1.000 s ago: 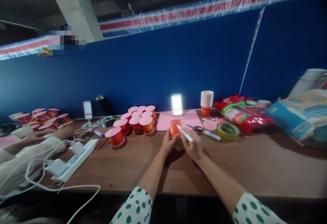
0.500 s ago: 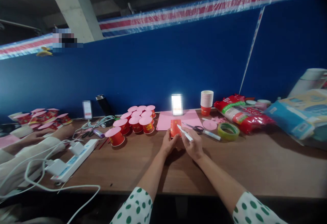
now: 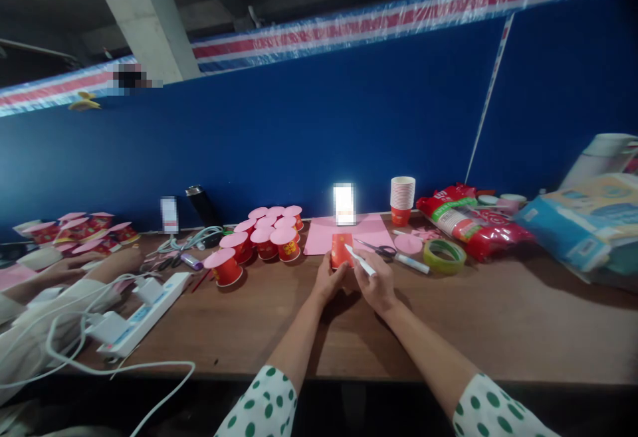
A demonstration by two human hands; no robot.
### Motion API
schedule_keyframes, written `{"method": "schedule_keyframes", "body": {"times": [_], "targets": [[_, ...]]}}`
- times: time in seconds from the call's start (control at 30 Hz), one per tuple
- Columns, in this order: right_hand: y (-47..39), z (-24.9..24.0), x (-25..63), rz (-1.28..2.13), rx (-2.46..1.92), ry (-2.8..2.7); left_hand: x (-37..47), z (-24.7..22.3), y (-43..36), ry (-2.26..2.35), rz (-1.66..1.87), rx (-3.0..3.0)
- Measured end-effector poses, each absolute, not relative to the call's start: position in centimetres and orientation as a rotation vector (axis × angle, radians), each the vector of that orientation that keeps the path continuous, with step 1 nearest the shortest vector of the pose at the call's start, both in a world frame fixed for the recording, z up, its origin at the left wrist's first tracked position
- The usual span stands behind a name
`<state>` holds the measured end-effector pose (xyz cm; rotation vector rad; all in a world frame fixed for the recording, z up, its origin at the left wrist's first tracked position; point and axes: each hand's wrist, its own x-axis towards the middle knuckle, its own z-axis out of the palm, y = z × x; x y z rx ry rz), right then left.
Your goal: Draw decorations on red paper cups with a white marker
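Observation:
A red paper cup (image 3: 341, 250) with small yellow marks is in my left hand (image 3: 329, 280), whose fingers wrap its lower left side. My right hand (image 3: 377, 284) grips a white marker (image 3: 363, 263), its tip pointing at the cup's right side; I cannot tell if it touches. Just beyond lies a sheet of pink paper (image 3: 319, 236). Scissors (image 3: 381, 250), a pink paper disc (image 3: 408, 244) and a second marker (image 3: 412, 263) lie right of my hands. Several red cups (image 3: 265, 248) topped with pink discs stand to the left.
Tape roll (image 3: 444, 258), stacked cups (image 3: 401, 199), red plastic package (image 3: 478, 224) and blue package (image 3: 573, 224) stand right. A power strip (image 3: 149, 314) with white cables lies left, near another person's hands (image 3: 112, 264) and more cups. A lit phone (image 3: 344, 204) stands behind the pink paper.
My hands, the cup and the marker hold almost the same pose. At the far left, the other person's arms have shifted slightly.

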<state>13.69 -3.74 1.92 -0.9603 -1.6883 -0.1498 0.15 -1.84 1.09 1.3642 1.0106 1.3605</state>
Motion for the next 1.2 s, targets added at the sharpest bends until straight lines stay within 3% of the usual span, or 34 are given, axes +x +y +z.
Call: {"method": "schedule_keyframes", "body": {"times": [1.2], "targets": [[-3.68, 1.92, 13.7, -0.151, -0.947, -1.675, 0.0, 0.59, -1.45, 1.0, 1.348, 1.373]]}}
